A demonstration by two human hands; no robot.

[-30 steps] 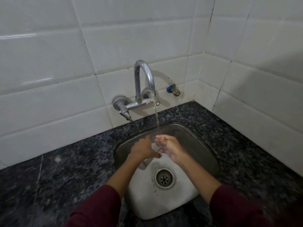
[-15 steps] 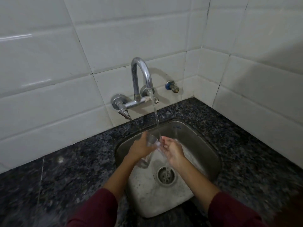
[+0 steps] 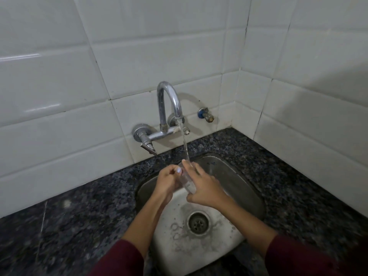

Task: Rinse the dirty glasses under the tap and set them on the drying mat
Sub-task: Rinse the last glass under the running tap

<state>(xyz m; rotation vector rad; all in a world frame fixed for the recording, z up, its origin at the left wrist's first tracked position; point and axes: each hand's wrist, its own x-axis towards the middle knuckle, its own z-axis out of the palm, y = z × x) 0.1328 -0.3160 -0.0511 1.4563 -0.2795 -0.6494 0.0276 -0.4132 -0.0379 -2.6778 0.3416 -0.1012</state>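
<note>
Clear drinking glass [image 3: 186, 181] held under a running tap [image 3: 169, 104] above a steel sink.

The glass is tilted, rim up toward the water stream [image 3: 184, 144], which falls at its mouth. It sits between two hands, base lower and nearer the viewer.

Home kitchen corner, steel sink [image 3: 247, 188], wall tap [image 3: 169, 102], white tiles [image 3: 59, 76], granite counter [image 3: 79, 212]

One head-worn wide-angle view looks forward and steeply down into a corner of tiled wall. The sink [image 3: 249, 196] fills the lower middle, close below the camera, with the tap [image 3: 169, 104] just above centre. Both forearms enter from the bottom edge. The bench [image 3: 69, 226] spreads to both sides, and straight tile lines bow near the edges.
</note>
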